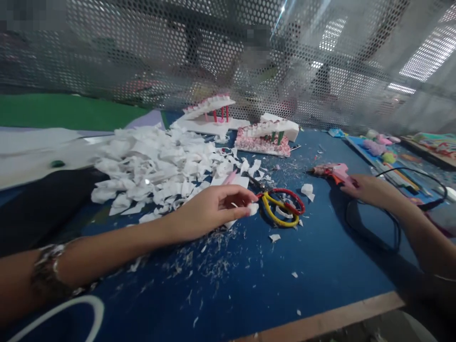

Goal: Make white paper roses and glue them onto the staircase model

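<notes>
My left hand (217,209) pinches a small white paper scrap (253,209) between thumb and fingertips, just above the blue table. Right beside those fingertips lie scissors (281,209) with one red and one yellow handle loop. Over on the right, my right hand (366,187) is wrapped round the handle of a pink glue gun (329,172), whose nozzle points left. Its black cord (397,228) loops below and behind the wrist. A big heap of torn white paper (160,161) spreads behind my left hand, and a pink stick-like piece (230,177) rests at its edge.
Two small stair-like models stand at the back: a white one with red posts (210,109) and a pink-covered one (265,135). A perforated metal screen (213,52) rises behind them. Craft pieces (379,145) and pencils (406,178) lie right; a black cloth-like item (46,204) lies left.
</notes>
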Available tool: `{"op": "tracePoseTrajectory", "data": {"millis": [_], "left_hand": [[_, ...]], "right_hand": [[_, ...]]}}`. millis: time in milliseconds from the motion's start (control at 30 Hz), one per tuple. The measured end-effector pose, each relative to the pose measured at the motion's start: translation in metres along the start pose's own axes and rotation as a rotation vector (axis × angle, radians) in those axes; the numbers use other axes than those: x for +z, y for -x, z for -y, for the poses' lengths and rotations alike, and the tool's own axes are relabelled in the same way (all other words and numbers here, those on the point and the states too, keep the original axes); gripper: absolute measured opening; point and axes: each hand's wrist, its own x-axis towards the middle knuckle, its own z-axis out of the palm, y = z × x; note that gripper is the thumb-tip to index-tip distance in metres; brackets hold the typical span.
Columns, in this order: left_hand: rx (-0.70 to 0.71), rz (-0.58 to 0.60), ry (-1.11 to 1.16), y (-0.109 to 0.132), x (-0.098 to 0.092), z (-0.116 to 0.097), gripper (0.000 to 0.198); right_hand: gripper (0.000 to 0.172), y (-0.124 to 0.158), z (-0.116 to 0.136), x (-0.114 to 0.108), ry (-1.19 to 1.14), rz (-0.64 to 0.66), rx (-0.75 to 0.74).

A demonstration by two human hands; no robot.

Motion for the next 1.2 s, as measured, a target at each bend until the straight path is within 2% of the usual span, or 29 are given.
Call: {"op": "tracePoseTrajectory", "data": {"millis": [100,200,267,333,433,500,633,900,1033,1200], "left_hand": [[-0.028,0.006,0.073,-0.002,0.004,0.007,0.030],[0.022,0.029,0.163,-0.003,0.008,0.013,0.025],[0.018,0.039,0.232,-0.002,0.011,0.016,0.022],[-0.003,0.013,0.293,-0.001,0.012,0.017,0.022],[-0.023,-0.044,0.383,0.000,0.014,0.017,0.027],[-0.044,-0.050,0.439,0.000,0.014,0.018,0.032],[-0.099,-0.069,0.467,-0.001,0.012,0.023,0.037],[-0.099,-0.053,0.478,-0.003,0.009,0.028,0.037],[-0.104,-0.047,0.496,-0.003,0.009,0.027,0.037],[-0.134,-0.023,0.514,-0.003,0.008,0.025,0.035]], "right_hand": [[0.034,-0.011,-0.005,0.012,-0.081,0.015,-0.002],[0.021,-0.014,-0.004,0.010,-0.184,-0.119,0.094],[0.021,-0.014,0.004,0.002,-0.248,-0.222,0.146],[0.028,-0.011,0.021,-0.009,-0.316,-0.305,0.144],[0.043,-0.004,0.061,-0.025,-0.427,-0.315,-0.105],[0.061,0.003,0.088,-0.029,-0.408,-0.378,-0.141],[0.059,0.018,0.122,-0.027,-0.339,-0.461,-0.225],[0.043,0.026,0.126,-0.019,-0.218,-0.564,-0.365],[0.037,0.025,0.125,-0.017,-0.240,-0.543,-0.372],[0.038,0.025,0.122,-0.014,-0.233,-0.528,-0.389]]}}
